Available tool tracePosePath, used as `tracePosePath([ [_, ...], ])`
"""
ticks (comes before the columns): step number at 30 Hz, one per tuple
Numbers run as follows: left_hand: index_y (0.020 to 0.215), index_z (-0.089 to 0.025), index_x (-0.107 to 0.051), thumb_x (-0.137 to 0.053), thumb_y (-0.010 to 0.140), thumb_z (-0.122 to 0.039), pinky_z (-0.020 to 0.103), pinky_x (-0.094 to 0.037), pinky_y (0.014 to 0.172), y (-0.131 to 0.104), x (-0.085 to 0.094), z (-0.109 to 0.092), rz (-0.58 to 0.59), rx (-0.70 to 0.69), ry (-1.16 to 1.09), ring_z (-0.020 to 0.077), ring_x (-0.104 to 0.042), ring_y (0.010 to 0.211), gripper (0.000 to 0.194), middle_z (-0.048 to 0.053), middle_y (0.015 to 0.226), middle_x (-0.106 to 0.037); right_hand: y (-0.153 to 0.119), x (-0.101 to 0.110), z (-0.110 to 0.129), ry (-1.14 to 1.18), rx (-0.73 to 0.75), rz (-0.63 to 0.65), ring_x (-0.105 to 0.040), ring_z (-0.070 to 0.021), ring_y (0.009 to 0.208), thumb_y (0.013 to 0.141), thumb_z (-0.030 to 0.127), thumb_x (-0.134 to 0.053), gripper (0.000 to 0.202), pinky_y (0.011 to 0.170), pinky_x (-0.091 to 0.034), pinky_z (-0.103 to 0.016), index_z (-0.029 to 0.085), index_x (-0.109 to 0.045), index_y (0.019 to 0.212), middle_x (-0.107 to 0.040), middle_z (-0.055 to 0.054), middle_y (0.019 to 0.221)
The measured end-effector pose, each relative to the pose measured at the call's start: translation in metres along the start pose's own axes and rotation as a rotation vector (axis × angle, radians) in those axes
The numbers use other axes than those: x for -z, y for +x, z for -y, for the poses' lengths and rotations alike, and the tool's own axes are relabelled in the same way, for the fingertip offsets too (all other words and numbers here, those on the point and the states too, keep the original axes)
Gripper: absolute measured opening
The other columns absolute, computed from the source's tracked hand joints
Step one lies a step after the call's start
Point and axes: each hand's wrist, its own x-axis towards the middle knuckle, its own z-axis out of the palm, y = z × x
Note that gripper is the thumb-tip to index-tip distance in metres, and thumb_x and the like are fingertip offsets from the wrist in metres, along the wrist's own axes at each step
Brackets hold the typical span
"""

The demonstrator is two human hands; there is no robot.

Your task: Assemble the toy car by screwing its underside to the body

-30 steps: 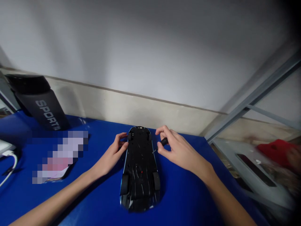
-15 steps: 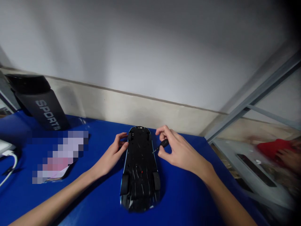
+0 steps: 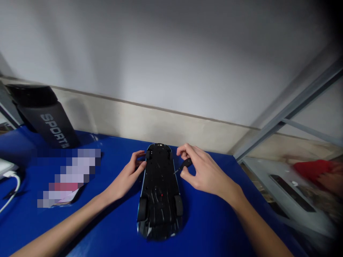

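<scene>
A toy car (image 3: pixel 160 182) lies upside down on the blue tabletop, its black underside and wheels facing up. At its left side, my left hand (image 3: pixel 132 169) grips the edge with thumb and fingertips; some of those fingers are partly hidden by the car. A small screwdriver (image 3: pixel 185 164) with a black handle is held in the bent fingers of my right hand (image 3: pixel 198 166), just off the car's right side. The thin shaft points down and left, its tip by the car's right edge; whether it touches is hard to tell.
A dark sports bottle (image 3: pixel 52 121) stands at the back left. Nearer lies a phone (image 3: pixel 72 194) with a blurred screen, beside a white cable (image 3: pixel 17 184). A wall (image 3: pixel 171 119) closes off the back. Right of a metal frame (image 3: pixel 270 130), another person's red sleeve (image 3: pixel 313 171) shows above a grey surface.
My hands and the toy car stay nearly in place. The screwdriver handle has turned slightly in my right fingers. The other person's arm at the right has shifted.
</scene>
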Motion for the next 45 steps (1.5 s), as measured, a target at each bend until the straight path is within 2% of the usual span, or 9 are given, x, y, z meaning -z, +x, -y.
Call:
tracePosePath([
  [6,0.14,-0.028,-0.034,-0.041,0.1,-0.05,0.05,-0.041,0.111,0.0002,-0.0001,-0.0004,0.004,0.002,-0.005,0.0262,-0.056,0.126,0.047,0.01,0.15,-0.046,0.0005,-0.001,0.0002,-0.014,0.014,-0.003,-0.056,-0.0153,0.093,0.076,0.012,-0.052,0.031,0.088,-0.045,-0.032,0.024,-0.048,0.104,-0.059,0.0,0.101],
  [15,0.14,-0.028,-0.035,-0.04,0.101,-0.051,0.048,-0.038,0.114,0.0005,0.0001,-0.0029,-0.003,0.014,0.021,0.0264,-0.048,0.135,0.046,0.008,0.15,-0.045,0.0045,-0.0064,-0.0022,-0.068,-0.005,-0.05,-0.059,-0.014,0.087,0.095,0.026,-0.05,0.002,0.083,-0.045,-0.032,0.024,-0.049,0.096,-0.062,0.001,0.093],
  [20,0.14,-0.028,-0.034,-0.04,0.1,-0.051,0.05,-0.039,0.113,0.0004,0.0005,-0.0035,0.0,0.009,0.021,0.0274,-0.048,0.135,0.046,0.008,0.151,-0.045,0.0034,-0.0071,-0.0046,-0.097,-0.042,-0.017,-0.06,-0.0141,0.081,0.097,0.026,-0.047,0.005,0.079,-0.047,-0.031,0.026,-0.051,0.1,-0.064,0.001,0.092],
  [25,0.14,-0.029,-0.035,-0.04,0.101,-0.052,0.05,-0.038,0.114,-0.0013,0.0004,-0.0037,-0.004,0.012,0.021,0.0273,-0.048,0.135,0.046,0.008,0.151,-0.045,0.0034,-0.0083,-0.0055,-0.117,0.003,-0.067,-0.061,-0.0169,0.09,0.092,0.019,-0.048,0.013,0.086,-0.047,-0.035,0.024,-0.05,0.104,-0.063,-0.002,0.099],
  [33,0.14,-0.03,-0.034,-0.04,0.1,-0.052,0.051,-0.038,0.114,-0.0007,0.0004,-0.0059,0.006,0.015,-0.008,0.0266,-0.052,0.13,0.046,0.008,0.151,-0.044,0.0027,-0.0062,-0.0028,-0.089,0.017,-0.042,-0.06,-0.0169,0.094,0.085,0.014,-0.048,0.022,0.088,-0.045,-0.034,0.023,-0.048,0.105,-0.061,-0.002,0.1],
  [36,0.14,-0.03,-0.034,-0.041,0.1,-0.052,0.052,-0.037,0.114,-0.0005,0.0004,-0.0063,0.007,0.013,-0.009,0.0275,-0.051,0.131,0.046,0.009,0.151,-0.043,0.0029,-0.0057,-0.0014,-0.085,0.005,-0.033,-0.061,-0.0172,0.094,0.089,0.019,-0.048,0.017,0.087,-0.045,-0.035,0.024,-0.049,0.106,-0.062,-0.002,0.101],
  [40,0.14,-0.029,-0.034,-0.041,0.1,-0.051,0.054,-0.035,0.115,-0.0005,0.0008,-0.0052,0.008,0.014,-0.011,0.0282,-0.051,0.131,0.047,0.009,0.151,-0.044,0.0035,-0.006,-0.0008,-0.118,-0.048,-0.006,-0.063,-0.0159,0.083,0.1,0.031,-0.042,0.011,0.081,-0.046,-0.034,0.026,-0.05,0.106,-0.065,0.001,0.095],
  [45,0.14,-0.028,-0.035,-0.041,0.1,-0.051,0.057,-0.035,0.115,-0.0013,0.0009,-0.0053,-0.002,0.008,-0.008,0.0304,-0.048,0.133,0.047,0.01,0.151,-0.044,0.0037,-0.0071,-0.0025,-0.12,-0.028,-0.029,-0.064,-0.0174,0.087,0.096,0.024,-0.043,0.013,0.083,-0.046,-0.034,0.024,-0.05,0.107,-0.066,-0.003,0.1],
])
